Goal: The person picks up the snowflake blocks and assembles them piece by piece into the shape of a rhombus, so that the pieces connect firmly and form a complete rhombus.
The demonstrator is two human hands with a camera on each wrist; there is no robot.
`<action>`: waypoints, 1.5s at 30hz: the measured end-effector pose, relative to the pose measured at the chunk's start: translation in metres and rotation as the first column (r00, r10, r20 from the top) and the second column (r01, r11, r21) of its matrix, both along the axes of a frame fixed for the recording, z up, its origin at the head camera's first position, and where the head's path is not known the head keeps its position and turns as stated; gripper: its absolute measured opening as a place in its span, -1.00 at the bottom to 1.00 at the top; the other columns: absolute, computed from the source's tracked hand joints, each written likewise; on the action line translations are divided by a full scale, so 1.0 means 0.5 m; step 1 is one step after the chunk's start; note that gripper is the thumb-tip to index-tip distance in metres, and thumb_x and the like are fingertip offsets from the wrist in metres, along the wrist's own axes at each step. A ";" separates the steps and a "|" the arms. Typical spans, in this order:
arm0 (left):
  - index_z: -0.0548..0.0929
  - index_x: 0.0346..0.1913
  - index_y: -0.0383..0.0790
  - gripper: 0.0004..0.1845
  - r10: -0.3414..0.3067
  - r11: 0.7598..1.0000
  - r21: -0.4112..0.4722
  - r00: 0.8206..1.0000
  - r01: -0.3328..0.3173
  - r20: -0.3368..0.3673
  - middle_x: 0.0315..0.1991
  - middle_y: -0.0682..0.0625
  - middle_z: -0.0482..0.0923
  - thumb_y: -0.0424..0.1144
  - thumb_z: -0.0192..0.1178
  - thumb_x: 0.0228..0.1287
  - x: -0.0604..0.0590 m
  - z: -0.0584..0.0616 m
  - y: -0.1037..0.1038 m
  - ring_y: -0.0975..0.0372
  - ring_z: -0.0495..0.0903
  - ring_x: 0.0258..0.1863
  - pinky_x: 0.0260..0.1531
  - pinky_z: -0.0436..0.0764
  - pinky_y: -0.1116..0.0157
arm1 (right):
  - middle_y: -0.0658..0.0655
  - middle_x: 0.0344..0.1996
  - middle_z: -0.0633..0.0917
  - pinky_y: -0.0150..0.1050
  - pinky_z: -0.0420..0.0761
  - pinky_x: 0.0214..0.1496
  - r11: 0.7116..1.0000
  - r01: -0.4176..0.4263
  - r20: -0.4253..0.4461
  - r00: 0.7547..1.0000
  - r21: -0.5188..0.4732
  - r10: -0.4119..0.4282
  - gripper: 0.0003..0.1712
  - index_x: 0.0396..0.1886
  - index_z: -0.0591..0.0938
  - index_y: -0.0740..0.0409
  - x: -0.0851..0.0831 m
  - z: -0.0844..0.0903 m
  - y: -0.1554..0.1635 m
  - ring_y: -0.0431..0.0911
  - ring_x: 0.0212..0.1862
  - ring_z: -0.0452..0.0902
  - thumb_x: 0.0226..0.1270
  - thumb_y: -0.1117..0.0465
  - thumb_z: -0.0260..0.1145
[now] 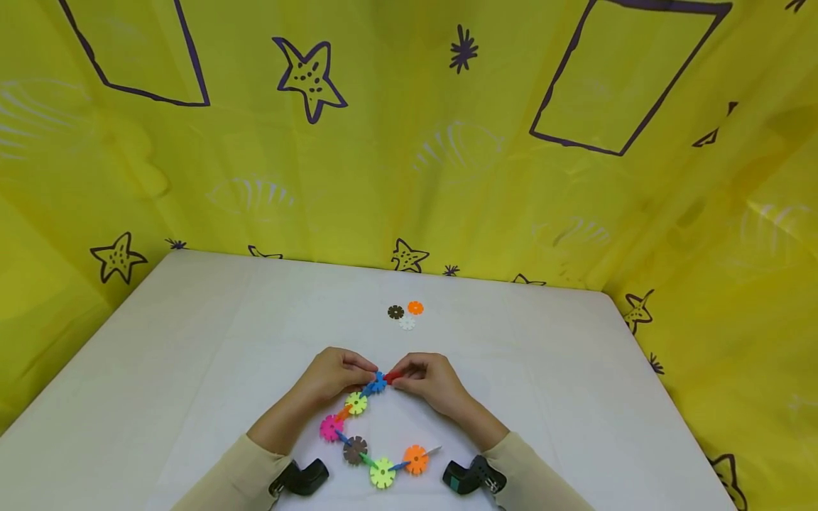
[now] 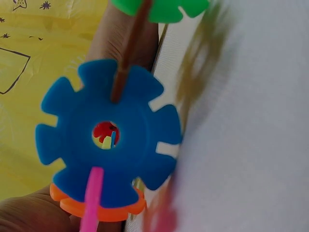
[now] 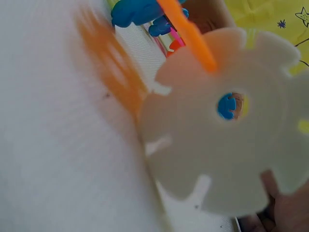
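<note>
A curved chain of notched plastic snowflake discs lies on the table, in pink [image 1: 331,428], brown [image 1: 355,451], yellow-green [image 1: 382,473], orange [image 1: 416,460] and other colours. At its upper end my left hand [image 1: 334,374] pinches the chain by a blue disc [image 1: 380,382]. Between thumb and fingers, my right hand [image 1: 433,381] pinches a red disc [image 1: 393,377] against that blue one. Whether their slots interlock, I cannot tell. Close to the left wrist camera, a blue disc [image 2: 72,121] hides much of that hand; a white disc [image 3: 193,125] does so in the right wrist view.
Beyond the hands, a dark brown disc [image 1: 395,312], an orange loose disc [image 1: 415,307] and a white loose disc [image 1: 407,323] lie close together on the white table [image 1: 543,355]. A yellow patterned curtain [image 1: 383,177] hangs along the table's back and sides.
</note>
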State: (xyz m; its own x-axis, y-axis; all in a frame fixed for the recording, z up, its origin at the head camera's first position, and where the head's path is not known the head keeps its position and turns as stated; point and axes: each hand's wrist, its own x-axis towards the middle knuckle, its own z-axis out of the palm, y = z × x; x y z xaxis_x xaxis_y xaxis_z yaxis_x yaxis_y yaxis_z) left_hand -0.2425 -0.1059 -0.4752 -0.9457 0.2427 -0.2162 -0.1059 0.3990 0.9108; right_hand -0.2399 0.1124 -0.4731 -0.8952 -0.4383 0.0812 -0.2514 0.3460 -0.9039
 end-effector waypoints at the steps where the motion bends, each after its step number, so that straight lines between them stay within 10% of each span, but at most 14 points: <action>1: 0.80 -0.23 -0.28 -0.82 0.000 1.000 -0.004 1.000 0.000 0.000 -0.40 0.00 0.74 -0.24 0.40 0.17 0.000 0.000 0.000 0.33 0.59 -0.48 -0.37 0.65 0.41 | 0.25 -0.36 0.75 -0.49 0.58 -0.36 1.000 0.000 0.000 1.000 0.000 0.000 -0.91 -0.28 0.74 0.30 -0.003 -0.008 0.001 -0.14 -0.43 0.59 0.20 0.42 0.41; 45: 0.79 -0.22 -0.30 -0.83 0.032 0.999 0.023 0.999 -0.033 0.027 -0.39 -0.01 0.74 -0.27 0.38 0.19 -0.003 -0.003 -0.004 0.32 0.61 -0.51 -0.37 0.66 0.41 | 0.03 -0.51 0.68 -0.46 0.48 -0.52 1.000 0.021 -0.009 1.000 0.014 -0.020 -0.86 -0.50 0.68 0.11 -0.005 -0.029 0.009 -0.26 -0.57 0.46 0.09 0.31 0.53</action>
State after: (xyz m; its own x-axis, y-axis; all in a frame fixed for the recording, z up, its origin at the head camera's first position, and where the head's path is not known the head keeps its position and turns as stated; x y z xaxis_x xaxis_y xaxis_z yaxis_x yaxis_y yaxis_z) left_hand -0.2442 -0.1078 -0.4766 -0.9471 0.2170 -0.2364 -0.1431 0.3736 0.9165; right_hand -0.2424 0.1171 -0.4877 -0.9033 -0.4211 0.0826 -0.2518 0.3642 -0.8966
